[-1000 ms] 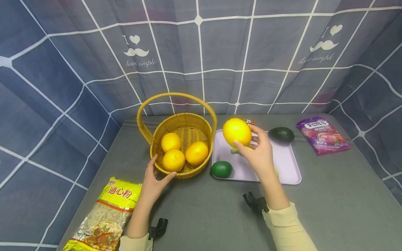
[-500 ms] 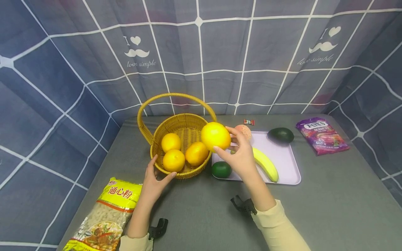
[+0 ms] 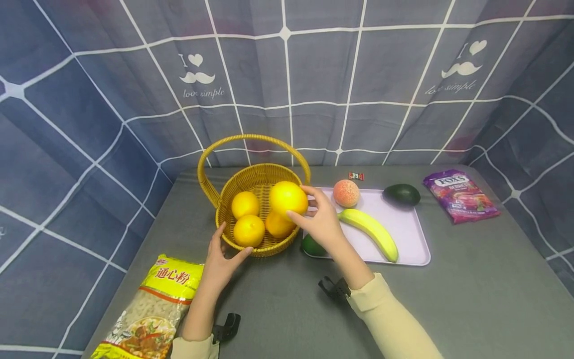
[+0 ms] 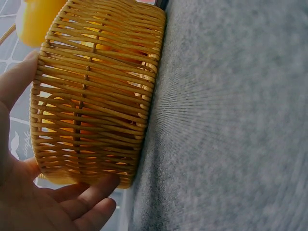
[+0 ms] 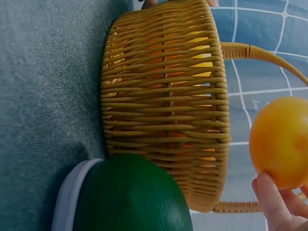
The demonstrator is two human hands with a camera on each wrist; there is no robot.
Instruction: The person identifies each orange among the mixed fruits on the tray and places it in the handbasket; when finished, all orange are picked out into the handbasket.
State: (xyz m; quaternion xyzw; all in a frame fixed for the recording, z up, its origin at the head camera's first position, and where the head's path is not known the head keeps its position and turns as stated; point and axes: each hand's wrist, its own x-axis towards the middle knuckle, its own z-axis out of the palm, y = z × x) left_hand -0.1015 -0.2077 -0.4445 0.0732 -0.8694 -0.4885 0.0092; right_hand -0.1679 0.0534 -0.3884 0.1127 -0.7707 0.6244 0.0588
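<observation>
A yellow wicker basket [image 3: 264, 167] with a tall handle stands on the table, with several oranges [image 3: 249, 231] inside. My left hand [image 3: 221, 262] holds the basket's near left side, thumb and a finger at the rim; the left wrist view shows other fingers against the woven wall. With my right hand [image 3: 324, 219] I grip another orange [image 3: 287, 198] above the basket's right part, thumb on the near side. This held orange partly hides one lying below it. In the right wrist view the held orange [image 5: 281, 142] hangs clear of the rim.
Right of the basket, a lilac tray [image 3: 410, 249] bears a banana [image 3: 372, 232], a peach [image 3: 346, 193], a dark avocado [image 3: 401, 195] and a green fruit [image 3: 312, 246]. A purple candy bag [image 3: 461, 195], a small wrapped candy [image 3: 356, 176] and a macaroni bag [image 3: 152, 304] lie around.
My right hand has carried the orange leftward from above the tray to above the basket, uncovering the peach and banana. The left hand has stayed on the basket.
</observation>
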